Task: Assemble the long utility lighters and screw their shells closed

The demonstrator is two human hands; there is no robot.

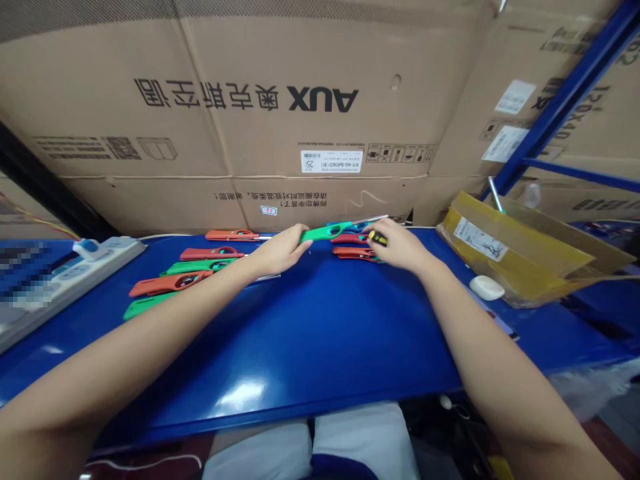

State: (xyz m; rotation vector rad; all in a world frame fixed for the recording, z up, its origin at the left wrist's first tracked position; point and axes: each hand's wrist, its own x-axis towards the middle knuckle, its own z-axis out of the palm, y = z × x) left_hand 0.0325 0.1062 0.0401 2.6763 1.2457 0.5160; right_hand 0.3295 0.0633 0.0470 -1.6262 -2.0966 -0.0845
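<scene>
My left hand (281, 251) is closed round the handle of a green stick lighter (326, 232), held just above the blue table (310, 333) near its far edge. My right hand (397, 245) is closed on a small yellow and black tool (378, 237) whose tip meets the green lighter. Beneath the hands lie red lighters (354, 253) and a blue one (334, 225). To the left, a row of red and green lighters (173, 283) lies flat on the table.
Big cardboard boxes (260, 113) wall off the far side. An open yellow-brown box (520, 250) and a white oval object (487, 287) sit at the right. A white power strip (75, 267) lies at the left. A blue rack post (565, 93) rises at the right.
</scene>
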